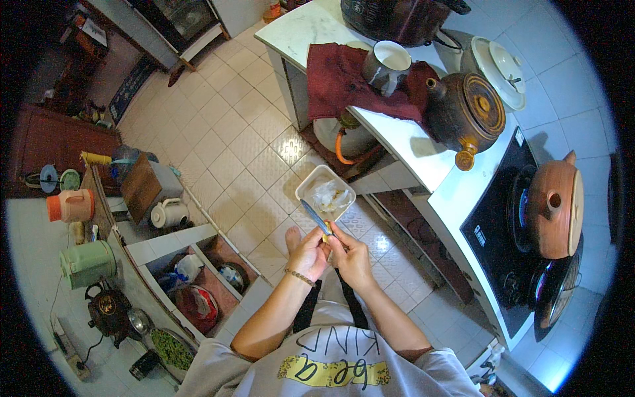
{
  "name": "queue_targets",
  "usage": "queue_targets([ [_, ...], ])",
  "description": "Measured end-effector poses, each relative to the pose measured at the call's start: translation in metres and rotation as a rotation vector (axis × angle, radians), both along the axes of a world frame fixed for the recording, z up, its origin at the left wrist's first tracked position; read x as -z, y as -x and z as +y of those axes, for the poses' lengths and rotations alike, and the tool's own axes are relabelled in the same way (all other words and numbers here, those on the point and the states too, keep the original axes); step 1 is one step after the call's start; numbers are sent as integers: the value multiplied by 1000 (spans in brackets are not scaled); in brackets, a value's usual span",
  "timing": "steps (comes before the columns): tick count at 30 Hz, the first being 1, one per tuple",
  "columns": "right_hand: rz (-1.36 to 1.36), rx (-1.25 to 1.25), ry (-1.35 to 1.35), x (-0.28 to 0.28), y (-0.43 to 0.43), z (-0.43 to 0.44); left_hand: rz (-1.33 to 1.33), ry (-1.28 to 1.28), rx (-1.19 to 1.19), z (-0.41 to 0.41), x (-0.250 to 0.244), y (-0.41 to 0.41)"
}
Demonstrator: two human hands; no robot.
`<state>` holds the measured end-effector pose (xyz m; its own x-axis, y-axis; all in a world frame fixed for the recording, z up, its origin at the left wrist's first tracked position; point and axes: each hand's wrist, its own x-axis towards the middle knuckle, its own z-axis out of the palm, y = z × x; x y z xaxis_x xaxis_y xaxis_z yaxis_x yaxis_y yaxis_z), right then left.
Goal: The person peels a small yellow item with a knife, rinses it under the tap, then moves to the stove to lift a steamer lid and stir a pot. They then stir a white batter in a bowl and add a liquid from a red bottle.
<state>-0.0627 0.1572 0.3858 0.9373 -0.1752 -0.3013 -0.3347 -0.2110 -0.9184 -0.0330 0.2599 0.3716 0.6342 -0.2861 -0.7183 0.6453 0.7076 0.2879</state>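
Note:
Both my hands meet in front of my body, above the tiled floor. My left hand (306, 255), with a beaded bracelet at its wrist, pinches a small yellowish piece (326, 237) of food, mostly covered by fingers. A knife with a bluish blade (313, 212) points up and left from between the fingers. My right hand (354, 260) grips it, its thumb close to the yellowish piece; the handle is hidden. Just beyond the blade, lower down, a white bin (301, 191) contains crumpled whitish plastic (330, 194) and yellow-brown scraps.
On the right, a clay pot (553, 208) sits over a lit burner of the black gas hob (491, 233). The counter bears a brown teapot (459, 114), a mug (387, 67) and a dark red cloth (332, 79). A green jug (89, 263) and dark kettle (108, 310) stand left.

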Motion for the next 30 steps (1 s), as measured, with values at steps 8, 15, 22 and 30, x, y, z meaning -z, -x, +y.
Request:
queue_targets([
  [8, 380, 227, -430, 5, -20, -8, -23, -43, 34, 0, 1, -1],
  [15, 283, 150, -396, 14, -20, -20, 68, 160, -68, 15, 20, -5],
  [22, 78, -310, 12, -20, -9, -19, 85, 101, -115, 11, 8, -9],
  [30, 117, -393, 139, -49, -9, -19, -3, 94, -46, 11, 3, -6],
])
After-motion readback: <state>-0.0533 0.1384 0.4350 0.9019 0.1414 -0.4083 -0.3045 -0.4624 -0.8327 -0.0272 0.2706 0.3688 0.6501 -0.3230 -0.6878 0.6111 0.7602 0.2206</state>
